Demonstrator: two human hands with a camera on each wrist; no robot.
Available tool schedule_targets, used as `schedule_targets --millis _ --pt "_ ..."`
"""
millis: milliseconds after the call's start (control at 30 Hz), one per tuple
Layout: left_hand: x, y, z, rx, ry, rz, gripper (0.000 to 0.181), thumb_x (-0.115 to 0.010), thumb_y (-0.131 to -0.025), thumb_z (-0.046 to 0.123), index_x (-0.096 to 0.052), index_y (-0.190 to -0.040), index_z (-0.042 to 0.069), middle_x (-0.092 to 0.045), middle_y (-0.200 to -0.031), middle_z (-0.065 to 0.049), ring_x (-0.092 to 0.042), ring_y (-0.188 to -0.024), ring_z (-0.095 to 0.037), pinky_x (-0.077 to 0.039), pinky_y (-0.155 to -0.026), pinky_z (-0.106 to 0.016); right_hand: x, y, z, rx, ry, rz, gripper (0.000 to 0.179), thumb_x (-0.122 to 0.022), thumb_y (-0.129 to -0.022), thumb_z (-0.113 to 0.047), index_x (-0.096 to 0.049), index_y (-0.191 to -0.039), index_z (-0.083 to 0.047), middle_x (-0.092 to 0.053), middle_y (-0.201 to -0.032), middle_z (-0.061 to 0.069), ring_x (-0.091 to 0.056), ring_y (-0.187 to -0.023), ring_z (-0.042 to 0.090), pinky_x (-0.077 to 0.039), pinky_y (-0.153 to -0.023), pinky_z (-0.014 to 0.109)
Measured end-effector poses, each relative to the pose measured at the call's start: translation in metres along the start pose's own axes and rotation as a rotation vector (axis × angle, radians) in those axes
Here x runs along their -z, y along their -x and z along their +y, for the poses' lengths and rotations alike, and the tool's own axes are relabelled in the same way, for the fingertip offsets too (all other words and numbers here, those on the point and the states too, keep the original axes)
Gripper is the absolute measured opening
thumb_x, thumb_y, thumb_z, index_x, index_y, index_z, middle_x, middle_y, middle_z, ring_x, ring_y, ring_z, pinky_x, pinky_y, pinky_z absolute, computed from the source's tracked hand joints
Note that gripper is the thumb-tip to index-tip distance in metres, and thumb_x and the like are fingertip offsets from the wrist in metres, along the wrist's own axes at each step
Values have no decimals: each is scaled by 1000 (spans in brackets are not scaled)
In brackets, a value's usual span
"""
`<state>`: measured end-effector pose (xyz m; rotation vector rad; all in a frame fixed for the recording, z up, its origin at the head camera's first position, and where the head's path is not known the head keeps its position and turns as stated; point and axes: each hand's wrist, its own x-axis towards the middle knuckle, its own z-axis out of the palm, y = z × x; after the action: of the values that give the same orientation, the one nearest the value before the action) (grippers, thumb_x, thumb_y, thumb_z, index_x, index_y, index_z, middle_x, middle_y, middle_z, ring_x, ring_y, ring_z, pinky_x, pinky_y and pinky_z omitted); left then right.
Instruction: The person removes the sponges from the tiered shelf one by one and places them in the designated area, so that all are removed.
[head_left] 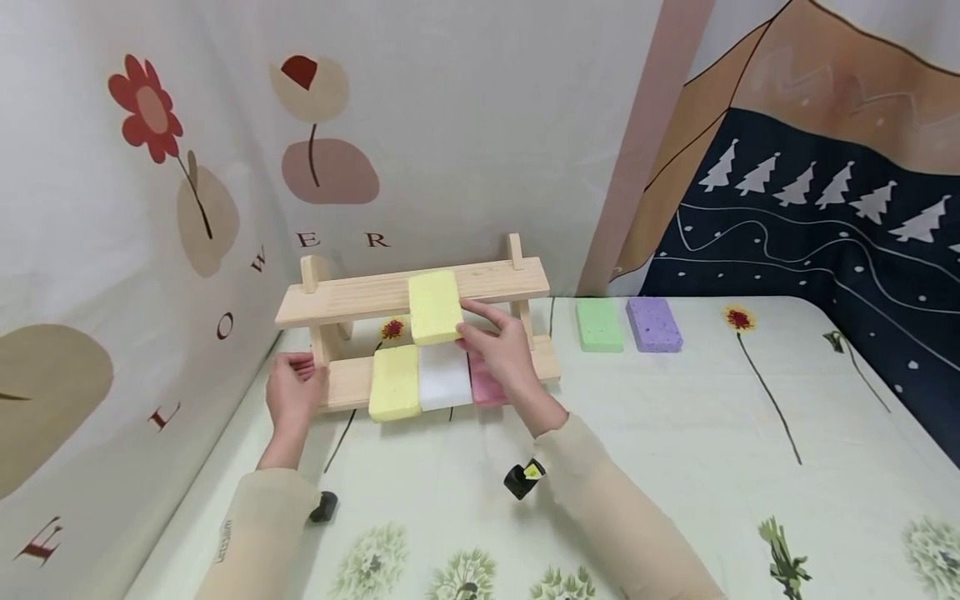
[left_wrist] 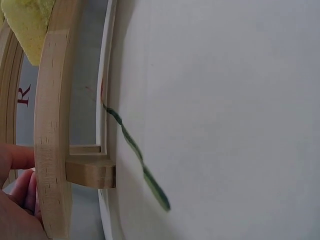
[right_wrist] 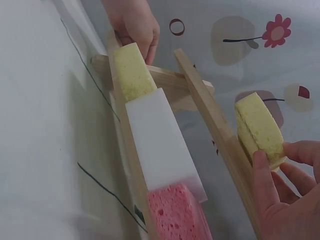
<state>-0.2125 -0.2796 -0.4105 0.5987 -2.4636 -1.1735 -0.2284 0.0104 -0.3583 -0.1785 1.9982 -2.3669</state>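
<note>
A two-tier wooden shelf (head_left: 352, 298) stands near the back cloth. My right hand (head_left: 504, 348) pinches a yellow sponge (head_left: 435, 310) by its right side, at the upper board. In the right wrist view the thumb and fingers hold that sponge (right_wrist: 257, 125) near one end. On the lower board lie a second yellow sponge (head_left: 394, 383), a white sponge block (head_left: 444, 380) and a pink sponge (head_left: 487, 385), side by side. My left hand (head_left: 294, 393) grips the shelf's left end by the lower board; in the left wrist view its fingers go partly behind the wood (left_wrist: 52, 130).
A green sponge (head_left: 599, 325) and a purple sponge (head_left: 654, 325) lie on the flower-printed cloth (head_left: 675, 433) right of the shelf. Printed hangings (head_left: 480, 150) rise behind and to the left. Small black devices (head_left: 523, 479) show beside both wrists.
</note>
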Motion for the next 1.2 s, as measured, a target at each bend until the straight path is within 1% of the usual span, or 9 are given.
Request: schedule_targets --millis 200,367,500,633,733,833,867,967,1200 --pt "1 2 1 -4 5 12 37 -59 -92 4 -49 -126 -7 -61 -122 -27 -61 -110 -36 -47 -93 -39 10 1 -1 -13 81 30 40 -67 -92 -5 -64 -132 -11 -56 -144 5 -71 -100 18 -59 -91 39" --pt "1 2 2 -2 -4 12 37 -59 -93 5 -49 -126 -7 -60 -123 -25 -60 -110 -35 -45 -89 -33 19 4 -3 -10 175 52 39 -68 -93 -11 -65 -132 -17 -56 -144 -1 -68 -113 23 -58 -92 35" --pt "1 1 1 -9 -6 15 37 -58 -93 6 -49 -126 -7 -59 -122 -26 -60 -110 -36 -45 -89 -34 26 5 -4 11 161 43 40 -67 -93 -10 -64 -132 -14 -56 -144 1 -63 -122 27 -55 -97 35" --pt "1 1 0 -18 -4 22 35 -57 -92 5 -49 -124 -8 -60 -120 -27 -61 -109 -37 -46 -91 -37 32 6 -6 30 160 45 41 -67 -93 -8 -63 -133 -11 -55 -145 4 -51 -137 26 -50 -106 37" --pt "1 1 -1 -18 -11 26 35 -57 -92 6 -50 -124 -7 -61 -120 -26 -61 -108 -35 -46 -88 -33 36 7 -6 25 162 48 41 -66 -93 -8 -63 -134 -11 -54 -146 4 -57 -130 26 -52 -104 41" --pt "0 2 -1 -15 -14 30 35 -58 -92 7 -51 -124 -6 -61 -120 -25 -62 -108 -34 -45 -87 -30 41 8 -7 11 151 47 41 -65 -94 -9 -62 -135 -12 -53 -147 3 -67 -111 21 -55 -100 45" --pt "0 1 -1 -15 -14 30 35 -57 -92 7 -50 -124 -7 -61 -120 -25 -62 -108 -35 -46 -87 -31 42 9 -8 4 141 47 41 -65 -95 -9 -62 -135 -12 -53 -147 2 -69 -105 19 -55 -99 45" --pt "0 1 -1 -12 -6 24 35 -57 -93 7 -50 -125 -7 -60 -121 -25 -61 -109 -36 -47 -91 -36 48 9 -8 -6 104 45 42 -64 -95 -7 -60 -136 -11 -51 -148 3 -69 -101 12 -54 -99 45" --pt "-2 1 -2 -15 3 16 36 -57 -93 6 -49 -125 -7 -59 -122 -26 -61 -110 -36 -48 -94 -41 62 11 -11 -3 51 67 43 -62 -94 -1 -59 -137 -6 -52 -148 6 -69 -87 3 -58 -91 29"
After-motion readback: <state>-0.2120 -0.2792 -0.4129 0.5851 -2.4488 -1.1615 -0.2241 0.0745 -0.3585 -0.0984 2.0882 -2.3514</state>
